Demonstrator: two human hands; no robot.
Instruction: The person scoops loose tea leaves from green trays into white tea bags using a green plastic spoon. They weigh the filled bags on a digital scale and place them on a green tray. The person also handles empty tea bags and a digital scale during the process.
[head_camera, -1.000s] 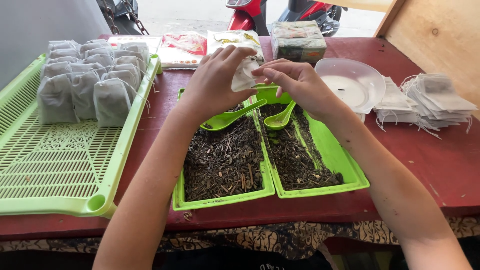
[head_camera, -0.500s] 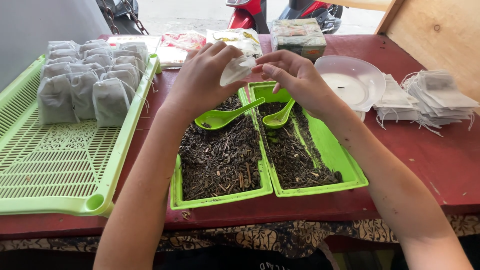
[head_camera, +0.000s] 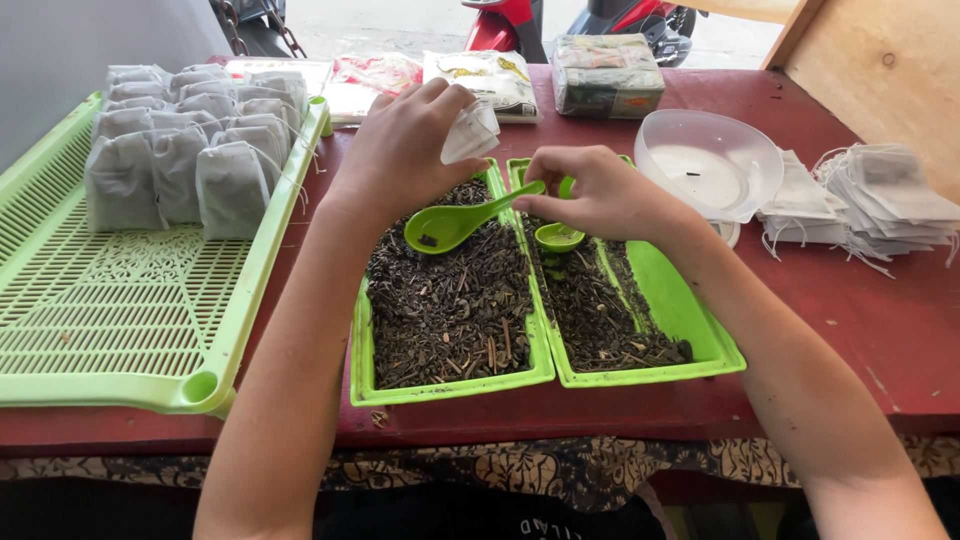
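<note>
Spoon (head_camera: 455, 222) lying lengthwise leftward, handle pinched by right hand (head_camera: 598, 192) fingers, left hand (head_camera: 405, 145) pinching sachet (head_camera: 470, 132)

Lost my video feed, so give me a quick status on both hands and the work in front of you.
Left hand holds a small white bag. Right hand grips the green spoon by its handle, over the tray of dried leaves. Nothing in the way.

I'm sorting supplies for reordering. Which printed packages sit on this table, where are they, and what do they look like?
Flat red and white packet: far edge, behind the left hand.
White pillow bag with yellow print: far edge, centre.
Green-grey wrapped block: far edge, right of the bag.
No signs or screens.
</note>
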